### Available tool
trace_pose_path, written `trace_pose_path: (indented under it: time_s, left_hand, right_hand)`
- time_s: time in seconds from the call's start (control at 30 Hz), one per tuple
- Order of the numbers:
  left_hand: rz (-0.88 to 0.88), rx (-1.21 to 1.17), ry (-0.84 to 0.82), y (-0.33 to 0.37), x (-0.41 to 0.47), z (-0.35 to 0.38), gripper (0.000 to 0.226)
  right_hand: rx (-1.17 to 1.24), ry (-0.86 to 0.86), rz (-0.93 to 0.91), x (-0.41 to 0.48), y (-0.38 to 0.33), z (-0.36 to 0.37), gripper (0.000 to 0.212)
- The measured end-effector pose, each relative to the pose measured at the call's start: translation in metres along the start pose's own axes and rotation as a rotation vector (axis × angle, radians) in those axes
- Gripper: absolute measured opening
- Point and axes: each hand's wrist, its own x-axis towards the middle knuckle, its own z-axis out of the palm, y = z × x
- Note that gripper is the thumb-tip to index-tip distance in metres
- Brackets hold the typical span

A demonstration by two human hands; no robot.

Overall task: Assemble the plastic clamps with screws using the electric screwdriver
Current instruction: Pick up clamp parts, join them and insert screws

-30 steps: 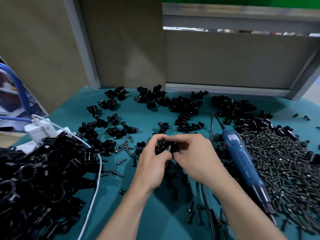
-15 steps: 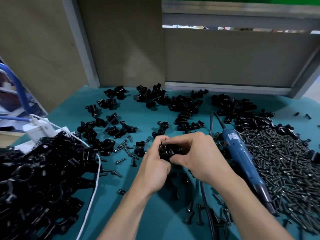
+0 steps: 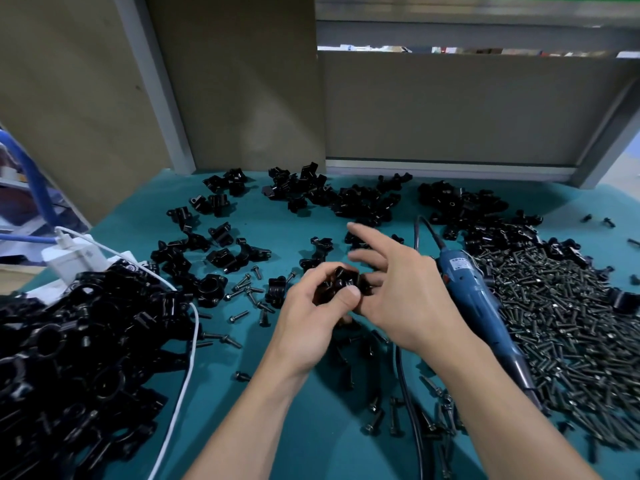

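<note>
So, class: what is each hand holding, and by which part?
The left hand pinches a black clamp by its sides. The right hand, fingers spread, holds nothing.

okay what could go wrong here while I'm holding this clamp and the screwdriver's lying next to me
The clamp sits only in your left hand; your right hand is open, so it may slip. Your right forearm lies beside the electric screwdriver and could nudge it into the screw pile.

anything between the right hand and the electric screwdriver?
Nothing visible. The right hand, fingers spread, is next to the blue electric screwdriver lying on the mat. The left hand holds the black clamp.
</note>
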Motion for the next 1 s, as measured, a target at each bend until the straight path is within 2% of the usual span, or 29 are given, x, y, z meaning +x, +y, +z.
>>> trace_pose_path:
  time_s: [0.13, 0.23, 0.37, 0.4, 0.47, 0.57, 0.63, 0.83, 0.9, 1.0]
  left_hand:
    - [0.002, -0.094, -0.003, 0.002, 0.001, -0.002, 0.031]
    - [-0.008, -0.179, 0.017, 0.000, 0.001, -0.003, 0.036]
    - [-0.040, -0.307, 0.124, 0.001, 0.005, -0.005, 0.030]
    - [-0.051, -0.339, 0.170, 0.001, 0.006, -0.008, 0.025]
    - [-0.066, -0.379, 0.264, 0.001, 0.009, -0.014, 0.020]
    - [-0.087, -0.334, 0.353, -0.002, 0.011, -0.021, 0.014]
    - [-0.090, -0.289, 0.376, -0.005, 0.011, -0.022, 0.013]
    - [-0.047, -0.095, 0.337, -0.013, 0.011, -0.022, 0.016]
    - [-0.039, -0.039, 0.311, -0.015, 0.010, -0.023, 0.018]
    - [-0.016, 0.017, 0.273, -0.017, 0.010, -0.022, 0.021]
  right_hand:
    - [0.141, 0.017, -0.043, 0.000, 0.001, 0.003, 0.084]
    - [0.132, 0.013, -0.053, -0.001, 0.000, 0.001, 0.078]
    - [0.196, -0.012, -0.022, 0.000, -0.002, 0.000, 0.069]
    - [0.157, 0.004, -0.013, 0.000, -0.002, -0.001, 0.057]
    - [-0.101, -0.003, 0.014, 0.002, -0.002, -0.006, 0.028]
    - [-0.398, -0.268, 0.094, 0.001, -0.003, -0.004, 0.010]
    - [-0.503, -0.396, 0.101, -0.002, -0.005, 0.005, 0.008]
    - [-0.601, -0.373, 0.078, -0.006, -0.004, 0.020, 0.015]
    - [-0.546, -0.364, 0.108, -0.004, -0.002, 0.015, 0.011]
    - [-0.305, -0.218, 0.155, 0.002, 0.003, -0.001, 0.012]
